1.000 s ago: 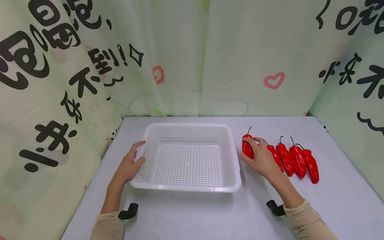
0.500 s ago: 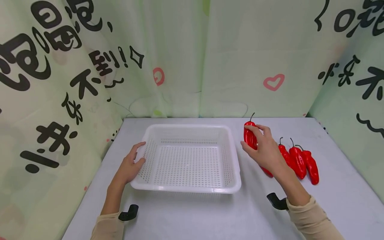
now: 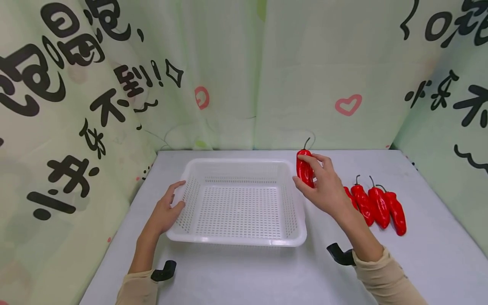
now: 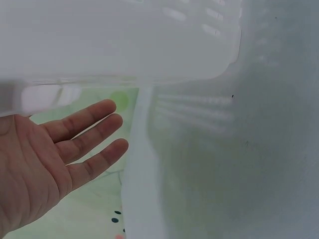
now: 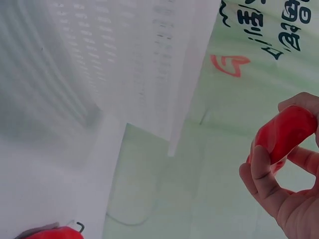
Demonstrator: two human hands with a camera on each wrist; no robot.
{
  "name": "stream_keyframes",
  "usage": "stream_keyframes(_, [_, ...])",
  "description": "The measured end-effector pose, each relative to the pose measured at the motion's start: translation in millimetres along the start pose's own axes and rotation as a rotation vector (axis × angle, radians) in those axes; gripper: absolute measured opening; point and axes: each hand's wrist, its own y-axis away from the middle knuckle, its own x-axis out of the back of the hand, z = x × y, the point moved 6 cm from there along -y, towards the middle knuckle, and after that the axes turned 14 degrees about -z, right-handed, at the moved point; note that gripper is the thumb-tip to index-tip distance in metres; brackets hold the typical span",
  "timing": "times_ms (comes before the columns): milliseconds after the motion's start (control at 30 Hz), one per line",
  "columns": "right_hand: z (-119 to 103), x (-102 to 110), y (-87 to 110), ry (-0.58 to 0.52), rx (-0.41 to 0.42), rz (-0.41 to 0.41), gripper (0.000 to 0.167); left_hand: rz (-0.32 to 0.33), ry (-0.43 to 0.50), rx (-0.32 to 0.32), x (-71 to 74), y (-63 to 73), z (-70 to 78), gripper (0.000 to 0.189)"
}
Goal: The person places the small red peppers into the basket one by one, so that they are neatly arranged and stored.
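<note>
My right hand (image 3: pixel 324 184) grips a red chili pepper (image 3: pixel 303 167) between thumb and fingers, stem up, in the air at the basket's right rim. In the right wrist view, curled fingers hold this glossy pepper (image 5: pixel 284 132). A white perforated plastic basket (image 3: pixel 236 238) stands at the table's middle. My left hand (image 3: pixel 165 212) rests against its left rim, with thumb and index finger apart. Three of this hand's fingers (image 4: pixel 87 144) extend straight below the rim in the left wrist view. Several more red peppers (image 3: pixel 378 207) lie in a row to the right.
A white cloth covers the table (image 3: pixel 244 275). Pale green curtains (image 3: pixel 297 76) with black lettering and pink hearts hang behind and at both sides. Black straps (image 3: pixel 164 271) show at both wrists. Part of a red pepper (image 5: pixel 55 233) appears low in the right wrist view.
My right hand has lifted the pepper from the table and carried it left to the basket's rim. My left hand has stayed at the basket's left side.
</note>
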Motion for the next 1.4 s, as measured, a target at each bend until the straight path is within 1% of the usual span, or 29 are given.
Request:
stream_keyframes(267, [-13, -5, -5.7, -0.038, 0.061, -0.021, 0.068, -0.009, -0.019, 0.003, -3.0, -3.6, 2.5, 0.06])
stream_keyframes(433, [-24, -16, -13.7, -0.063, 0.087, -0.07, 0.068, 0.005, -0.029, 0.008, -0.5, 1.2, 1.1, 0.06])
stream_keyframes(533, [-33, -23, -18.3, -0.064, 0.095, -0.09, 0.067, 0.006, -0.015, 0.006, 0.8, 4.0, 0.0, 0.06])
stream_keyframes(800, [-53, -41, -23.2, -0.089, 0.114, -0.135, 0.065, 0.003, -0.013, -0.004, 0.9, 3.0, 1.1, 0.06])
stream_keyframes(1133, [-66, -61, -28.3, -0.104, 0.101, -0.167, 0.063, 0.001, -0.052, 0.017, -0.4, 1.6, 3.2, 0.06])
stream_keyframes(1400, [-74, -76, -29.4, -0.143, 0.091, -0.202, 0.062, 0.0, -0.061, 0.006, 0.2, 1.0, 1.6, 0.06])
